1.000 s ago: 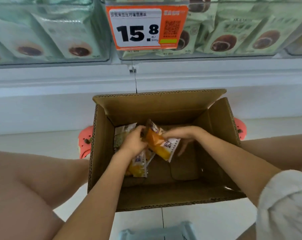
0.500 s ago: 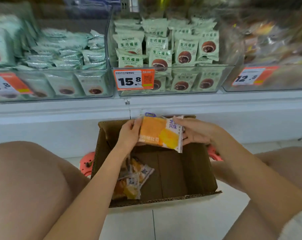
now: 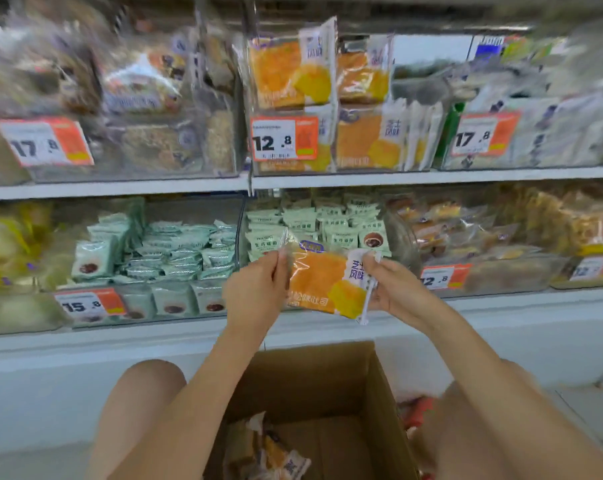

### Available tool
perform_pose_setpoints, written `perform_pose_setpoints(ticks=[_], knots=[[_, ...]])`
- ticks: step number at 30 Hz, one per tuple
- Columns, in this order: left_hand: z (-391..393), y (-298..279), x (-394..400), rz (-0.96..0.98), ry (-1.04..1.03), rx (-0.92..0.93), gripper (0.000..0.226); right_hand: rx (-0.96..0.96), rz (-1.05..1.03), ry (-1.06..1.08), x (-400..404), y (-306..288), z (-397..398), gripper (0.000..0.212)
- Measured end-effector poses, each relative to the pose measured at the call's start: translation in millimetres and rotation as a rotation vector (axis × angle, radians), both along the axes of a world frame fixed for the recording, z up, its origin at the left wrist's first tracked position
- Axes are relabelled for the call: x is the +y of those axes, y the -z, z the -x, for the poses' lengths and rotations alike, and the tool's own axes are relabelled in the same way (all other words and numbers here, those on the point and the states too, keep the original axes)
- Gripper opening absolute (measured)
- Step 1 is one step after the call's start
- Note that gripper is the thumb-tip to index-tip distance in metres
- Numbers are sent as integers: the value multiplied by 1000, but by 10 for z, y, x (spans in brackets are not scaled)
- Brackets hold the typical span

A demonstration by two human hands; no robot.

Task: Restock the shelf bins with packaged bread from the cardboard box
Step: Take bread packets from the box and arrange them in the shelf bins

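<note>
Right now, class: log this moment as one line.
left hand: holds bread pack | right hand: holds it | box: packs left

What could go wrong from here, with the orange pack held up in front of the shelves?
1. The bread pack is pinched only at its edges by the left hand and right hand; it may slip back into the cardboard box.
2. The matching bin, tagged 12.8, already looks nearly full, so the pack may jam or topple out.
3. The lower green-packet bin sits closer; misplacement is possible.

bread packet (image 3: 322,284) between hands, above box (image 3: 327,382)
</note>
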State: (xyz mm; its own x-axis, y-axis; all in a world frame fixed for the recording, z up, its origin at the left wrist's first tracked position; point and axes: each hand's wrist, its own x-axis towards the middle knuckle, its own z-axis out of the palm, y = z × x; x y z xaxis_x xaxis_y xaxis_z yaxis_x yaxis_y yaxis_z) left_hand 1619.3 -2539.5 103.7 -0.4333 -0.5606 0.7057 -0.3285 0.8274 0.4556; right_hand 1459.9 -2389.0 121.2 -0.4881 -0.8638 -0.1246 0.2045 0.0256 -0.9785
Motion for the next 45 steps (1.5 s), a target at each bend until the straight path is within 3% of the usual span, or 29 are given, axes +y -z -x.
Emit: perform_pose_setpoints(ticks=[7, 11, 16, 19, 21, 24, 27, 32, 35, 41, 45], knots=[[484, -1054, -144, 259, -64, 174, 54, 101, 156, 34, -12, -1089, 311, 37], [782, -1578, -201, 227, -18, 269, 68, 145, 203, 28, -103, -1568, 513, 40], [1201, -2073, -386, 267, -90, 292, 50, 400, 211, 278, -387, -2185, 849, 32], [1375, -2142, -699, 455, -171, 348, 41, 483, 285, 469, -533, -2556, 1219, 38], [1451, -2094, -943, 572, -223, 238, 49, 565, 258, 604, -634, -2701, 1482, 40], [1512, -2023, -1084, 654, -217, 62, 60, 669, 161, 639, -855, -2762, 1732, 44], [1514, -2021, -1078, 640, -198, 44, 57, 686, 74, 619, -1135, -2759, 1799, 48], [1527, -1996, -1123, 632, -198, 33, 57, 426, -3, 355, -1520, -2617, 1880, 43], [1535, -1996, -1126, 639, -194, 29, 56, 449, -17, 390, -1612, -2526, 1935, 52], [1516, -1993, -1116, 645, -195, 32, 54, 725, -175, 561, -1607, -2445, 2024, 77], [1504, -1993, -1106, 644, -173, 26, 54, 679, -234, 557, -1541, -2485, 1922, 93]])
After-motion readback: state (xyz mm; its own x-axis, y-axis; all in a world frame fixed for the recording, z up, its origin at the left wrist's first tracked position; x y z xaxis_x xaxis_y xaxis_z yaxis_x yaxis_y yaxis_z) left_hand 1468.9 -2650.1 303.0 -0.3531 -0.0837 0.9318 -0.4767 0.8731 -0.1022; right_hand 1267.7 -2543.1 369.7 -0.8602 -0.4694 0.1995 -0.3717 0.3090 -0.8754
